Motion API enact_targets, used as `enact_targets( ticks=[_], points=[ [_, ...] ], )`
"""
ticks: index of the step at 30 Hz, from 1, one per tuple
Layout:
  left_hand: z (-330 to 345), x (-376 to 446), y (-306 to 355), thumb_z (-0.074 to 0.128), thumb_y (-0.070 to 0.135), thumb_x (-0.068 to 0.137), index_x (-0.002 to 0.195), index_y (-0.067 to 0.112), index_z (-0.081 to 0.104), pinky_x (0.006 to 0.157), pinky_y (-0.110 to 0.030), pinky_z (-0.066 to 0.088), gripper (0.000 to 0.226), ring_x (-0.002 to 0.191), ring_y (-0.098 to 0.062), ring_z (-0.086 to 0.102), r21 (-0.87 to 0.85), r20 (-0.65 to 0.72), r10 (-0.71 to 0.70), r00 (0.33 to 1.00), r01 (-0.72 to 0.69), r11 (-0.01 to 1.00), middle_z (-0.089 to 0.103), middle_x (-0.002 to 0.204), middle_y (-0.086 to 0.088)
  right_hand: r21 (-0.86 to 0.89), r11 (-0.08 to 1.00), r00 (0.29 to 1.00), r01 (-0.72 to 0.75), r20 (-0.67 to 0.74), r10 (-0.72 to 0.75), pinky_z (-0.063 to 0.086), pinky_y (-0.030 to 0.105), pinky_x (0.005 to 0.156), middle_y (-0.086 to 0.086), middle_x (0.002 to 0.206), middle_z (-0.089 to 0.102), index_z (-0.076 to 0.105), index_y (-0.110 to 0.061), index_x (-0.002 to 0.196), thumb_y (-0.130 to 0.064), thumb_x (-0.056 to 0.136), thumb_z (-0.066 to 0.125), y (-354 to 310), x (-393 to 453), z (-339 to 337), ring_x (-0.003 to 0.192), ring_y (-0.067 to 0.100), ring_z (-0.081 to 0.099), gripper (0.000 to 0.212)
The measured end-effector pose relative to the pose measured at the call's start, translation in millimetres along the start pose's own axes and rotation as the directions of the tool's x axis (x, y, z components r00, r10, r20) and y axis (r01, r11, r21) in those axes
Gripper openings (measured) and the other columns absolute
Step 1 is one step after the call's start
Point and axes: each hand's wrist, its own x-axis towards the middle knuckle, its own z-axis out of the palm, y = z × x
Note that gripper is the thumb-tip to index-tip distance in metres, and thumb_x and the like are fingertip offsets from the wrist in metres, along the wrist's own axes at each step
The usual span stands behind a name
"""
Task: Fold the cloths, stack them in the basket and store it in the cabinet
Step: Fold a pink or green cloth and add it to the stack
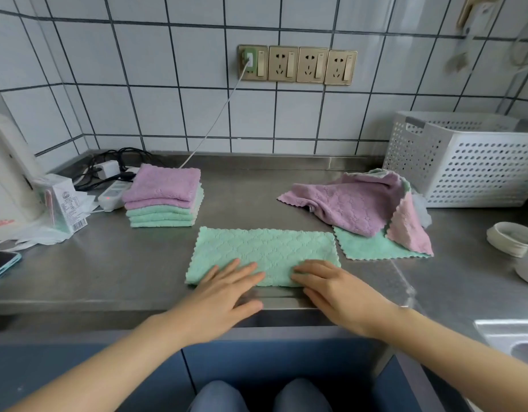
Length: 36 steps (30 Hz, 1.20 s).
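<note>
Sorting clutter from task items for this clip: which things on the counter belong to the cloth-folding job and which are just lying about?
Job:
green cloth under left hand and right hand
folded stack
unfolded pile
white basket

Lying about:
power strip
phone
small carton
tape roll

folded stack (163, 197) left, flat cloth (264, 252) centre front, basket (467, 159) right rear

home kitchen: steel counter (108, 263) with sink (512, 334) at right, white tiled wall (167, 55), row of wall sockets (298, 65), bowls (509, 239), blue cabinets (63, 376) below.
</note>
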Motion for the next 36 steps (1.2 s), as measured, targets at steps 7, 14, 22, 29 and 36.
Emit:
enact_targets(
  ticks=[7, 14, 22, 29, 36],
  points=[
    [1.9, -41.4, -37.2, 0.004, 0.079, 0.078, 0.146, 0.047, 0.008, 0.116, -0.026, -0.008, 0.076, 0.139, 0.009, -0.015, -0.014, -0.060, -0.111, 0.992, 0.110, 0.994, -0.007, 0.153, 0.028, 0.069, 0.994, 0.996, -0.084, 0.005, 0.084, 0.040, 0.019, 0.101, -0.006, 0.131, 0.055, 0.059, -0.023, 0.128, -0.045, 0.098, 0.026, 24.6, -37.1, -11.1, 0.118, 0.009, 0.053, 0.049],
    [-5.6, -20.2, 12.2, 0.029, 0.057, 0.094, 0.146, 0.027, 0.033, 0.110, -0.016, 0.009, 0.060, 0.141, -0.002, 0.020, -0.033, -0.234, -0.107, 0.966, 0.103, 0.994, 0.029, 0.153, 0.014, -0.100, 0.995, 0.992, -0.017, -0.124, 0.004, 0.055, 0.034, 0.069, -0.002, 0.094, 0.065, 0.069, -0.017, 0.106, -0.007, 0.086, 0.061, 23.9, -14.9, -11.9, 0.082, 0.020, 0.062, 0.024],
    [-7.6, 13.9, 71.9, 0.050, 0.034, 0.090, 0.100, 0.045, 0.050, 0.066, -0.015, 0.038, 0.014, 0.094, -0.010, 0.056, -0.181, -0.192, 0.018, 0.981, -0.054, 0.982, 0.061, 0.101, 0.018, -0.026, 0.993, 0.973, 0.118, -0.196, -0.121, 0.045, 0.027, 0.060, -0.005, 0.079, 0.061, 0.067, -0.021, 0.094, -0.019, 0.089, 0.049, -57.2, -3.8, -43.8, 0.070, 0.016, 0.054, 0.018],
    [-7.0, 17.9, 32.2, 0.042, -0.019, 0.083, 0.127, 0.034, 0.059, 0.105, -0.016, 0.037, 0.071, 0.123, 0.009, 0.046, -0.378, -0.113, 0.142, 0.983, -0.175, 0.909, 0.049, 0.131, 0.030, 0.223, 0.970, 0.942, -0.096, -0.293, 0.161, 0.052, 0.024, 0.077, -0.009, 0.097, 0.069, 0.070, -0.020, 0.107, -0.006, 0.089, 0.060, -5.1, -18.9, -53.1, 0.086, 0.003, 0.063, 0.025],
    [-11.9, 10.4, 14.4, 0.050, -0.014, 0.088, 0.114, 0.037, 0.061, 0.080, -0.001, 0.040, 0.058, 0.092, 0.013, 0.054, -0.488, -0.168, 0.062, 0.984, -0.138, 0.862, 0.064, 0.105, 0.013, 0.179, 0.979, 0.993, -0.099, -0.042, 0.108, 0.046, 0.017, 0.090, -0.010, 0.135, 0.043, 0.043, -0.026, 0.139, -0.006, 0.084, 0.052, 11.0, -29.6, -12.4, 0.112, 0.005, 0.051, 0.059]
  ],
)
